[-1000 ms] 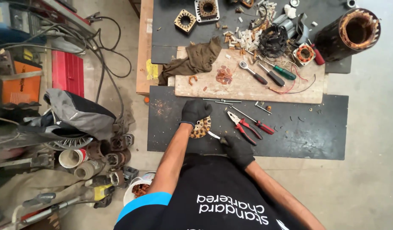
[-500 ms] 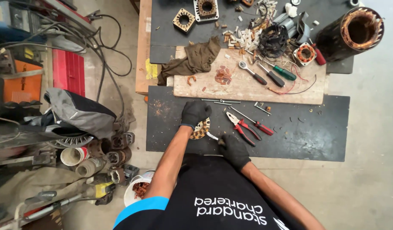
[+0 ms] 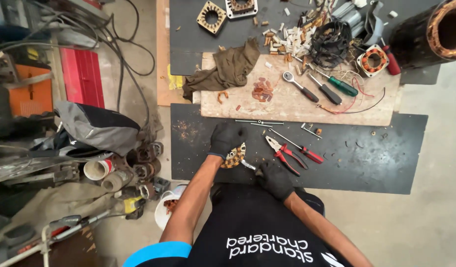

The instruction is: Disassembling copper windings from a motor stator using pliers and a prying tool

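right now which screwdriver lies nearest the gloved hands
The red-handled screwdriver on the black mat, beside the red pliers. The green-handled and black-handled ones lie farther off on the wooden board.

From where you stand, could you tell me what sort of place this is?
Probably a small motor-repair workshop: a copper-wound stator lies on the floor, pliers and screwdrivers lie about, and gloved hands work a small winding.

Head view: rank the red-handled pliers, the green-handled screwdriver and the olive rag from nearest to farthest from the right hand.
From the gloved right hand:
1. Red-handled pliers, just above it on the black mat.
2. Green-handled screwdriver, farther up on the wooden board, to the right.
3. Olive rag, up left at the board's edge; only slightly farther than the screwdriver, so nearly too close to call.
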